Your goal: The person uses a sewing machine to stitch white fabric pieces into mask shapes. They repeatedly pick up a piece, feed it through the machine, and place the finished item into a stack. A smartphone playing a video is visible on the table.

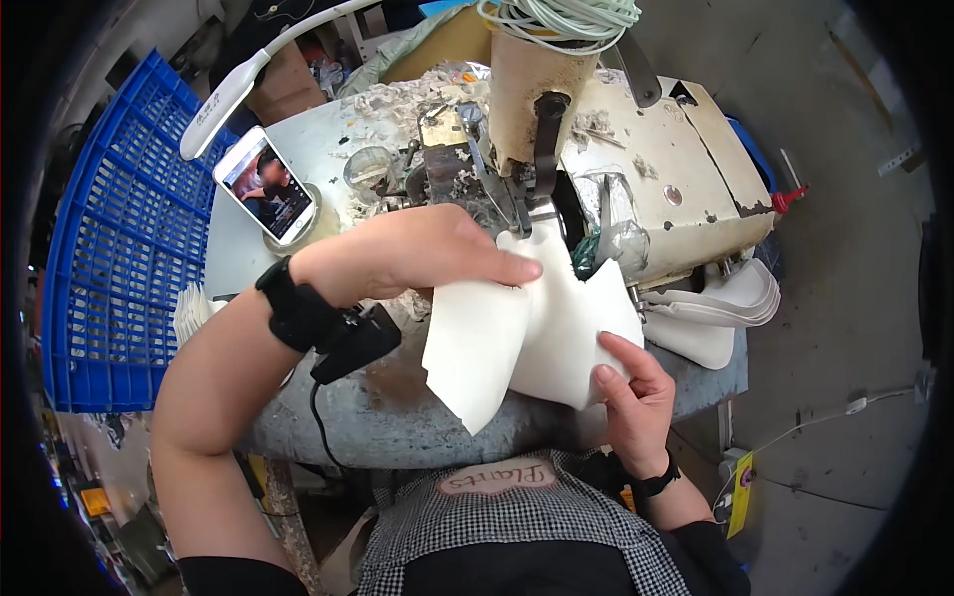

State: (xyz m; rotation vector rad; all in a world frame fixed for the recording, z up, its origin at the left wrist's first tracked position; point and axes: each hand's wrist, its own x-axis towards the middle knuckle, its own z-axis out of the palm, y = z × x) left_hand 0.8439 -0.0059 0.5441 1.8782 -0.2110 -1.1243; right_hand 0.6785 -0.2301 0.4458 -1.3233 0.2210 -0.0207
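A white, sheet-like cut piece (556, 328) with angular edges hangs folded below the presser foot of an industrial sewing machine (537, 89), and its top edge lies at the foot. My left hand (452, 248) reaches in from the left and grips the piece near the foot, its thumb pressed on top and its other fingers mostly hidden. At the piece's lower right edge, my right hand (636, 392) pinches the material between thumb and fingers.
Lint litters the grey worktable (378, 437). A lit phone (266, 189) leans on a round holder at the left, beneath a white lamp (224, 104). Beyond stands a blue plastic basket (129, 238). Stacked curved white pieces (720, 308) sit at the right edge.
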